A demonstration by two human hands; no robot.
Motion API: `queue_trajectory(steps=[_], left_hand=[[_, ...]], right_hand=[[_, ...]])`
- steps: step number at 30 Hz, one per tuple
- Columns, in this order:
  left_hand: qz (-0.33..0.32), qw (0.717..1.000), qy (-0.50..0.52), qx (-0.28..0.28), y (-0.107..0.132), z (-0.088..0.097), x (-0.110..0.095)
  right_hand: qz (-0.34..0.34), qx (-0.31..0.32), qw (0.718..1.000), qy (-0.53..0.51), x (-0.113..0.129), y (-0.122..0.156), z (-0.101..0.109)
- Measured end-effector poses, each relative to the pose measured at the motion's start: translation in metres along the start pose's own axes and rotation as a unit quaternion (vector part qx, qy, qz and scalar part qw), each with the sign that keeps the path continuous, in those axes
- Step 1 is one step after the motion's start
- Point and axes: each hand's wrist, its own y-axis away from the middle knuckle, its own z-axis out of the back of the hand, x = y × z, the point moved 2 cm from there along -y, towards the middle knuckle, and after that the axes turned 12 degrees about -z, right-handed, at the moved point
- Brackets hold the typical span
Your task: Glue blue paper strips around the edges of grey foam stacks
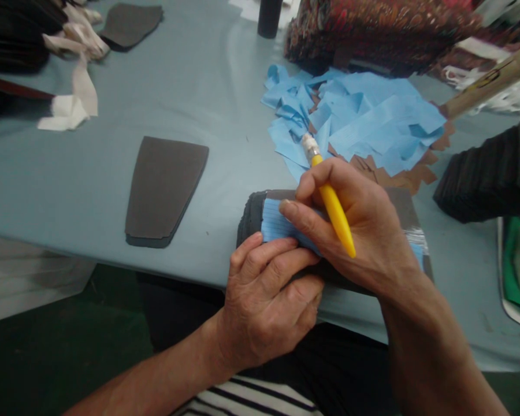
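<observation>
The right hand (359,231) has its fingers closed round a yellow tool (335,211) (wrapped end pointing away), forefinger on the blue strip (274,225). The left hand (264,300) has its fingers curled tight on the dark stack (249,216) at the surface's (199,86) near edge.

The left hand (264,312) and right hand (364,231) hide most of the blue strip (274,222) beneath them.
</observation>
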Motion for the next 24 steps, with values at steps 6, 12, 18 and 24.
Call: queue_trajectory(steps=[6, 12, 18, 24], left_hand=[[0.008, 1.0, 0.004, 0.006, -0.0011, 0.003, -0.0014], [0.01, 1.0, 0.006, -0.006, -0.0026, 0.0038, -0.0018], [0.011, 1.0, 0.014, -0.011, -0.0027, 0.002, -0.0019], [0.01, 1.0, 0.019, -0.009, -0.0031, 0.0036, -0.0014]], right_hand=[[-0.002, 0.003, 1.0, -0.002, 0.0004, -0.0005, -0.0009], [-0.013, 0.011, 1.0, -0.012, 0.0002, -0.0009, -0.0021], [-0.014, 0.009, 1.0, 0.004, 0.0007, -0.0012, -0.0016], [-0.008, 0.001, 1.0, 0.029, 0.0009, -0.0018, -0.0009]])
